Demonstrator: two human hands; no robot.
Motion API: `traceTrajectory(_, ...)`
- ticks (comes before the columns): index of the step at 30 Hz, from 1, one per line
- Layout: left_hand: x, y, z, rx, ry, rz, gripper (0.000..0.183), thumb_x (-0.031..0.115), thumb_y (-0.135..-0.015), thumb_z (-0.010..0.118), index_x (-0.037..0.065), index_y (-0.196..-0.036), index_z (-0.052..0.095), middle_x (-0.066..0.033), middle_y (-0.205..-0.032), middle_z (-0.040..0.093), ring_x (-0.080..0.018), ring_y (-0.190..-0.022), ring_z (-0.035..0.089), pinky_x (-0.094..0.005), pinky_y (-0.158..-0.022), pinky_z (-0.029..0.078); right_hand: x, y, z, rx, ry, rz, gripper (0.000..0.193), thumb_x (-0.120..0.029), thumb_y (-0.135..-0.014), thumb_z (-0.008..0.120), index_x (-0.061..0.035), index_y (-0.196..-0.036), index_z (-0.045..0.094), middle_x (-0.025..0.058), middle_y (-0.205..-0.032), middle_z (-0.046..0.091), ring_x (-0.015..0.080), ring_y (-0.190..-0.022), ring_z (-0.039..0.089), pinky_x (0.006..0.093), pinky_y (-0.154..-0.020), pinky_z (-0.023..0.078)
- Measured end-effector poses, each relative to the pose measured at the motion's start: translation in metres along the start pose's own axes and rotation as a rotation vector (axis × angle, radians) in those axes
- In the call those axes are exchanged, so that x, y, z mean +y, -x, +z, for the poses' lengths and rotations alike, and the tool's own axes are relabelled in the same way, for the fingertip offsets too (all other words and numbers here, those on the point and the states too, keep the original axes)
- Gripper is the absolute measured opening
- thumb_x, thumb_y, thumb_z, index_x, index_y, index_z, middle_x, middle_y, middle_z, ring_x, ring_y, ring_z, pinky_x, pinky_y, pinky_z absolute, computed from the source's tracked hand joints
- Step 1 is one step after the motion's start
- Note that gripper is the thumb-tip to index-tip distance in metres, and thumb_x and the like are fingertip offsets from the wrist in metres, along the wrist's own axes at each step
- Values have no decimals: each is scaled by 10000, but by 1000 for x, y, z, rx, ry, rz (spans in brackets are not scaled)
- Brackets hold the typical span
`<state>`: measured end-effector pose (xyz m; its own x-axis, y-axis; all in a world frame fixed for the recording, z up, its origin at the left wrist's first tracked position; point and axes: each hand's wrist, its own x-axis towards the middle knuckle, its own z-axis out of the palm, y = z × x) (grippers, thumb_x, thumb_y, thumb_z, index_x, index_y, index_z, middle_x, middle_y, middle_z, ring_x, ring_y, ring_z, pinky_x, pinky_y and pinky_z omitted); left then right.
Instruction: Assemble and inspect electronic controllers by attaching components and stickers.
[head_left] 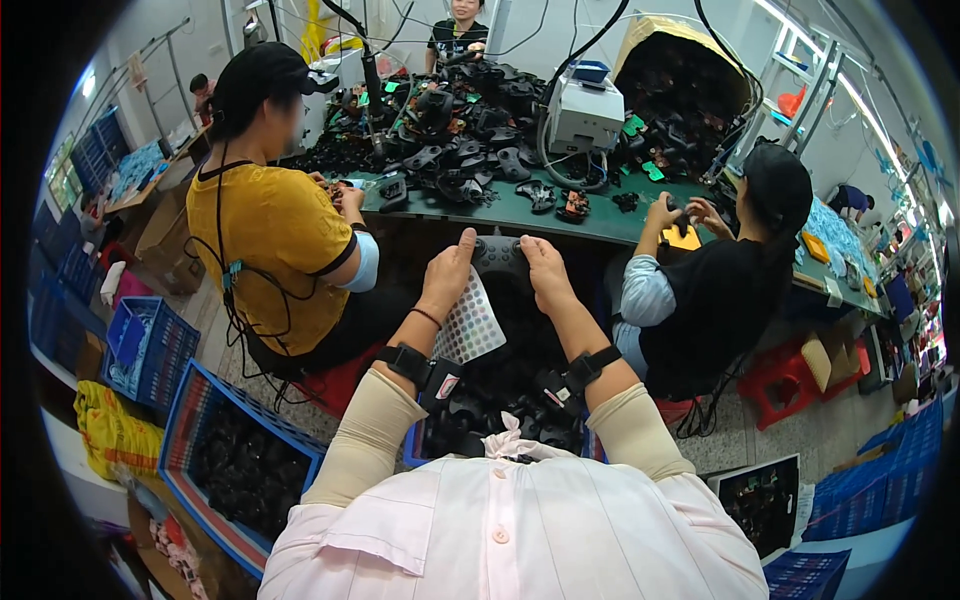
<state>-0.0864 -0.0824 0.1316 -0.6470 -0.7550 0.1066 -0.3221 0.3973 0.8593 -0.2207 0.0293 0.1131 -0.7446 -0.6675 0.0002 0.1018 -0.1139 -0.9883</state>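
Between my two hands I hold up a dark game controller [500, 254], one grip in each. My left hand [447, 272] is closed round its left side, thumb on top. A white sheet with rows of small round coloured stickers [470, 322] hangs down from this same hand. The right side of the controller is gripped by my right hand [547, 273], its thumb also on top. Below my hands, a blue crate [414, 447] full of black controllers stands against my front, partly hidden by my arms and shirt.
A green workbench [480, 207] ahead carries a big heap of black controller parts [455, 120] and a white box-shaped device [585, 112]. Co-workers sit at it, one in yellow [265, 240] on the left, one in black [725, 290] on the right. Another blue crate [175, 440] stands lower left.
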Motion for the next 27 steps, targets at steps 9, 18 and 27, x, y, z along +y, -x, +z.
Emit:
traceTrajectory(9,-8,-1,6,51,33,15,755,676,-862,341,-21,-730,600,-251,-776,615,-416,-819,600,-453,-726,451,-12,15,11,58,265,-145,340,-216,-890,565,21,-1133,544,86,-1027,600,152,-947,550,282,-848,434)
traceTrajectory(18,-5,-6,-3,90,21,11,711,674,-827,426,-13,-765,597,-215,-745,625,-386,-787,616,-442,-702,458,-8,4,15,-72,-36,-58,336,-200,-900,557,-19,-1180,524,49,-1061,557,116,-958,514,244,-858,410)
traceTrajectory(27,-8,-12,-3,67,85,-19,655,630,-816,495,-14,-770,606,-185,-706,620,-336,-742,626,-392,-673,463,-2,-3,15,-71,-152,29,328,-180,-895,557,-38,-1188,524,58,-1040,572,118,-935,536,252,-822,441)
